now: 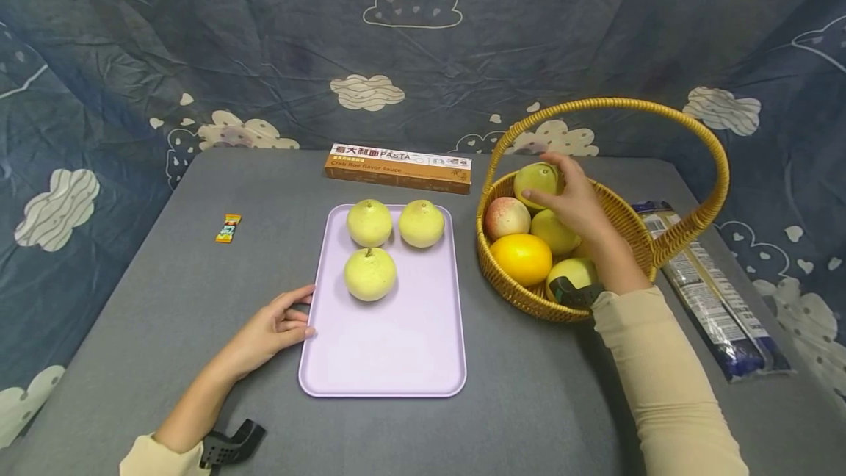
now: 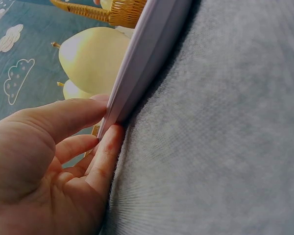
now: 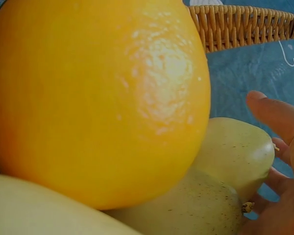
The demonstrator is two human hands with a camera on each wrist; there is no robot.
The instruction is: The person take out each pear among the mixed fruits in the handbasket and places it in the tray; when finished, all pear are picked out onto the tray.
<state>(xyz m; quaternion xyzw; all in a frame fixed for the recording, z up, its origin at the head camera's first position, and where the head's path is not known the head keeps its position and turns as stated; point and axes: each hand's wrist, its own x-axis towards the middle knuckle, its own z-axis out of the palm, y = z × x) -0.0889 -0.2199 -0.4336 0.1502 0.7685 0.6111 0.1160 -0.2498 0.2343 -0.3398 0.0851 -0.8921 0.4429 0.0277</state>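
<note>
A lilac tray (image 1: 383,358) lies on the table, with three yellow-green pears (image 1: 370,274) towards its far end. My left hand (image 1: 277,329) pinches the tray's left edge, thumb above the rim and fingers below it in the left wrist view. At the right stands a wicker basket (image 1: 492,270) holding a peach (image 1: 507,217), an orange (image 1: 521,259) and several pears. Inside it, my right hand (image 1: 575,200) reaches round the farthest pear (image 1: 535,182). The right wrist view has the thumb apart from this pear (image 3: 237,147), with fingers at its stem side.
The basket's tall handle (image 1: 608,103) arches over my right hand. Behind the tray lies a pasta box (image 1: 399,169). A long plastic packet (image 1: 710,292) lies right of the basket, partly behind it. Far left is a small yellow snack packet (image 1: 228,228). Cloud-patterned cloth (image 1: 410,50) hangs behind the table.
</note>
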